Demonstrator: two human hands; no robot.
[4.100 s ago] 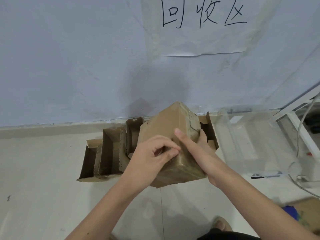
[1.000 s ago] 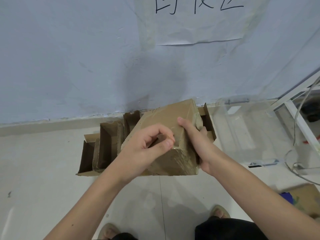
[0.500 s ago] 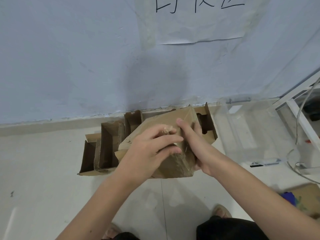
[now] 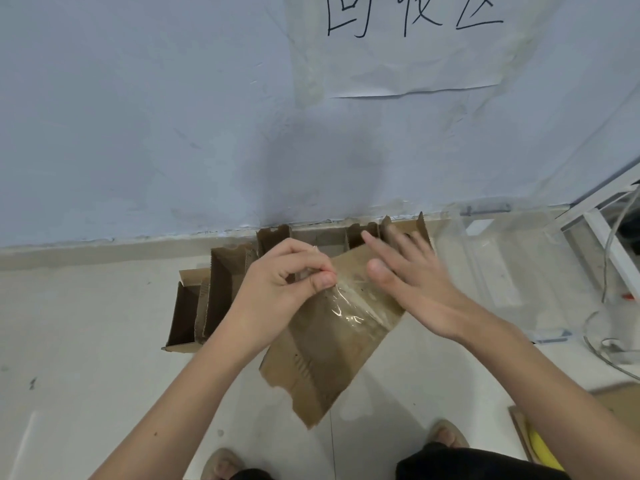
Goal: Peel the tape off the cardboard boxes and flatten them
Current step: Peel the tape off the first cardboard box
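A brown cardboard box (image 4: 322,358), now collapsed and hanging flat, is in mid-air over the floor at the centre. A strip of clear tape (image 4: 346,306) stretches from its upper face. My left hand (image 4: 287,289) pinches the free end of that tape between thumb and forefinger. My right hand (image 4: 412,285) is spread with straight fingers, blurred, over the box's upper right edge; whether it touches the cardboard I cannot tell.
Several opened cardboard boxes (image 4: 221,289) stand in a row against the wall's base. A clear plastic bin (image 4: 502,265) sits right of them, beside a white frame (image 4: 602,237) and cables. A cardboard sheet (image 4: 613,407) lies at the lower right. My feet show below.
The box has dropped open and flat from its closed shape. My left hand has pulled the tape up off it. My right hand has let go of the box and spread open.
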